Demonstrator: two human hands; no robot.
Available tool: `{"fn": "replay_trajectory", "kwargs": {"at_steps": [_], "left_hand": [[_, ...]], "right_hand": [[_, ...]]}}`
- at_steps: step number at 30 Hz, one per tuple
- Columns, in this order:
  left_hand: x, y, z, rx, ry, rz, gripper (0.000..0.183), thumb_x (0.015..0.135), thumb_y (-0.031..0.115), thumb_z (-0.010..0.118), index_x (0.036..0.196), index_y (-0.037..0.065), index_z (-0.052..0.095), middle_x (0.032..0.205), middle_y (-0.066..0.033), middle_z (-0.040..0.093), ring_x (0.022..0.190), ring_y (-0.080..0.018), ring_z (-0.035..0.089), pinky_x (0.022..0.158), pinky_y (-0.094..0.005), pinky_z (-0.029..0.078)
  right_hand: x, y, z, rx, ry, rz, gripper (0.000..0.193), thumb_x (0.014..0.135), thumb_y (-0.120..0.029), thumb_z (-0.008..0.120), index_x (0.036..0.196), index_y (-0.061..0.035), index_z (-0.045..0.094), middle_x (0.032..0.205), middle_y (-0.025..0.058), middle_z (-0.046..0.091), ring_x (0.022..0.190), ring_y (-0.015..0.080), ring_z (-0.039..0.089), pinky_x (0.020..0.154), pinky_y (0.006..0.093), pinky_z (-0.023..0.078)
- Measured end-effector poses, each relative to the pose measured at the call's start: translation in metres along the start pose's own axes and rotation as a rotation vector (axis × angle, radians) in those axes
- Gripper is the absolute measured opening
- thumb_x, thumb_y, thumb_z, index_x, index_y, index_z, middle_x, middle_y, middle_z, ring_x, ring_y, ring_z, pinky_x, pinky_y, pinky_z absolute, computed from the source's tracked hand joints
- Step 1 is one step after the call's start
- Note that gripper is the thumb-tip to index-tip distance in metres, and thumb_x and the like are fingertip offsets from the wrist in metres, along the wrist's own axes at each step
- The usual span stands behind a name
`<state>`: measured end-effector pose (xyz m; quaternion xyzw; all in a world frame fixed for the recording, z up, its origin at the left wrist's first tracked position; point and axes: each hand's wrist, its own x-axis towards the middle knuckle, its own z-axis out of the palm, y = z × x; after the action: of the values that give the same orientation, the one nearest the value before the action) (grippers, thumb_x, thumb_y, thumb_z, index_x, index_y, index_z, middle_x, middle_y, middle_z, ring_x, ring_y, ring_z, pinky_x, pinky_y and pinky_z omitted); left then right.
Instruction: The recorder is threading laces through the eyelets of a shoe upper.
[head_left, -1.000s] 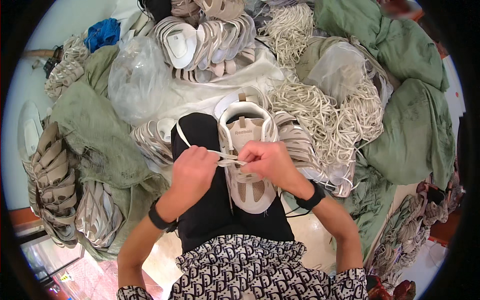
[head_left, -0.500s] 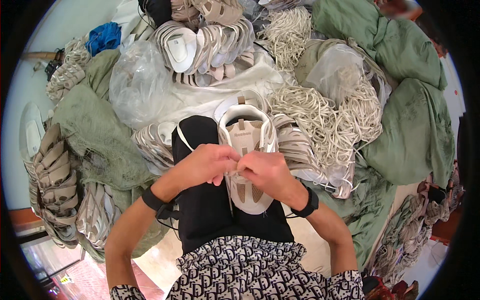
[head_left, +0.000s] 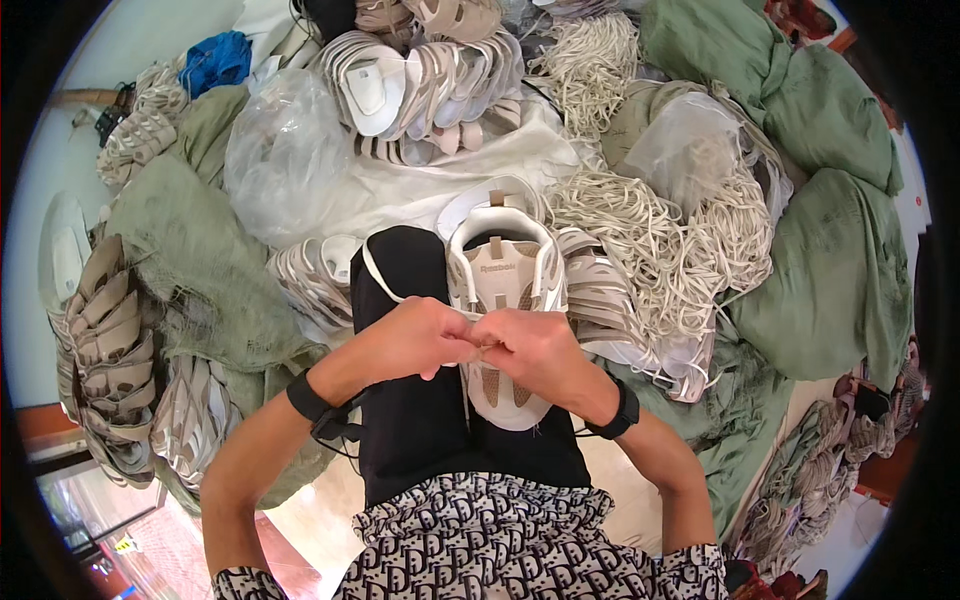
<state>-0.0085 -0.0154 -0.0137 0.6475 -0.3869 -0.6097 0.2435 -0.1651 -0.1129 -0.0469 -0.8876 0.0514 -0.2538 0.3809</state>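
A beige and white sneaker upper (head_left: 510, 262) lies on my lap, its heel opening away from me and its toe toward me. A cream shoelace (head_left: 377, 272) loops over my left thigh and runs in under my left hand (head_left: 432, 335). Above the front of the lacing area, the fingertips of my left hand meet those of my right hand (head_left: 530, 345). Both hands are closed in a pinch on the shoelace; the fingers mostly cover the stretch between them. The lower eyelets are hidden by my hands.
Fanned stacks of shoe uppers (head_left: 600, 285) lie right of my knees, with more at the back (head_left: 430, 85) and left (head_left: 105, 350). Heaped cream laces (head_left: 650, 240) sit at the right. Green cloth sacks (head_left: 815, 270) and a clear plastic bag (head_left: 285, 150) surround my lap.
My hands stay together over the sneaker upper, with the left fingers now curled closer to the right ones. The whole view has shifted slightly.
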Motion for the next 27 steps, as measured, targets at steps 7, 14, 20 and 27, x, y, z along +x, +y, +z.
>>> {"fn": "replay_trajectory", "kwargs": {"at_steps": [7, 14, 20, 27], "left_hand": [[-0.005, -0.019, 0.016, 0.654, 0.328, 0.458, 0.013, 0.07, 0.011, 0.06, 0.078, 0.001, 0.062, 0.068, -0.0124, 0.06, 0.058, -0.0231, 0.058, 0.054, -0.0288, 0.045], [-0.011, -0.01, 0.014, -0.04, 0.131, 0.249, 0.005, 0.081, 0.003, 0.056, 0.086, 0.002, 0.058, 0.069, 0.0013, 0.054, 0.057, -0.0035, 0.047, 0.048, -0.0218, 0.039], [-0.009, -0.004, 0.004, -0.007, 0.097, 0.257, 0.005, 0.08, 0.003, 0.058, 0.084, 0.001, 0.058, 0.07, 0.0013, 0.056, 0.057, -0.0042, 0.047, 0.051, -0.0206, 0.039], [-0.007, -0.016, 0.015, 0.419, 0.43, 0.444, 0.008, 0.074, 0.004, 0.063, 0.078, 0.001, 0.058, 0.073, -0.0086, 0.057, 0.064, -0.0199, 0.058, 0.059, -0.0288, 0.046]], "right_hand": [[-0.003, 0.0, -0.01, 0.156, -0.048, 0.193, 0.018, 0.065, -0.001, 0.065, 0.08, -0.0061, 0.056, 0.068, 0.0063, 0.058, 0.058, 0.0207, 0.059, 0.051, 0.03, 0.046], [-0.013, 0.012, -0.041, -0.01, 0.004, 0.181, 0.02, 0.064, 0.0, 0.062, 0.083, -0.0055, 0.059, 0.071, 0.0051, 0.059, 0.062, 0.0202, 0.059, 0.051, 0.0291, 0.047], [-0.004, 0.015, -0.029, -0.441, -0.149, -0.13, 0.009, 0.062, -0.008, 0.058, 0.07, -0.0074, 0.053, 0.06, 0.0042, 0.049, 0.057, 0.0196, 0.056, 0.048, 0.0304, 0.045], [0.0, 0.023, -0.045, -0.514, -0.163, -0.246, 0.011, 0.061, -0.01, 0.058, 0.069, -0.0079, 0.05, 0.058, 0.0038, 0.046, 0.056, 0.0191, 0.054, 0.047, 0.0312, 0.044]]}}
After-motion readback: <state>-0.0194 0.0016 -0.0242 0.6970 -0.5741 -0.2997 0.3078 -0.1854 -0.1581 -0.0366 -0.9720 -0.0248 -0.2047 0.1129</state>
